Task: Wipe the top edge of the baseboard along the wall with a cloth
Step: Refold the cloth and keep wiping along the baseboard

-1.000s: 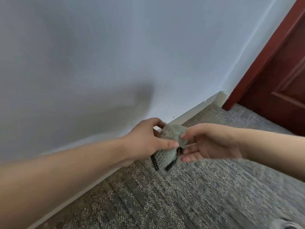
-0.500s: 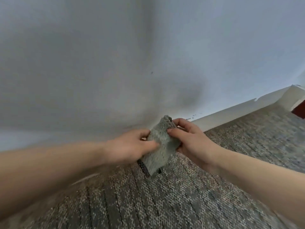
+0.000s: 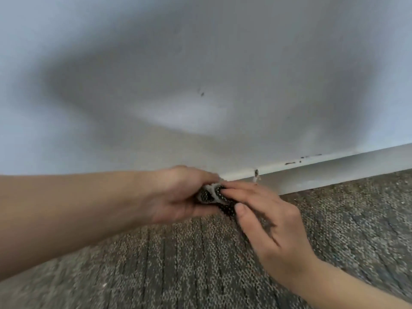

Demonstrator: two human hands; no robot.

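Note:
My left hand (image 3: 178, 195) grips a bunched cloth (image 3: 211, 195), grey with a dark dotted side, just in front of the white baseboard (image 3: 312, 177). My right hand (image 3: 263, 221) lies over the cloth's right end, its fingers stretched out on it and the thumb beneath. Most of the cloth is hidden between the two hands. The baseboard's top edge (image 3: 289, 165) runs up to the right and carries dark specks and a chipped spot. To the left the baseboard is hidden behind my left hand and forearm.
A pale grey wall (image 3: 200, 85) fills the upper part of the view, with a small dark mark and my shadow on it. Grey patterned carpet (image 3: 200, 264) covers the floor below the baseboard.
The view has swung closer to the wall and the door is out of sight. The cloth, held flat and upright before, is now bunched low between both hands at the baseboard.

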